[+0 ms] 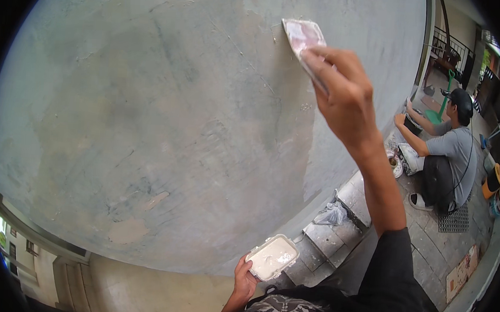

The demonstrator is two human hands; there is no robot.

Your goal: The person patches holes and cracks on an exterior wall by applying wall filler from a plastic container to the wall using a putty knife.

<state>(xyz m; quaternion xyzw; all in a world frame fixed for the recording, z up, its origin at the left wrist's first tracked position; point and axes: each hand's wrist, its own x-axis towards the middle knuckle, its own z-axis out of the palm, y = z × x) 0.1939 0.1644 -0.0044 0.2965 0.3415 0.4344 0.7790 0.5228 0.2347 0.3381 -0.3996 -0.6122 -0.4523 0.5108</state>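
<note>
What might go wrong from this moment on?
The left hand holds the open container by one end, so it might tip and spill its pale paste. The flat scraper in the right hand looks smeared, so bits could drop. The crumpled plastic bag lying on grey tiles might slip underfoot.

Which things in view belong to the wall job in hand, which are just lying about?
In use:
flat scraper, right hand
tub of white paste, left hand
grey wall

Apparently lying about:
crumpled plastic bag
green dustpan
black mat
</note>
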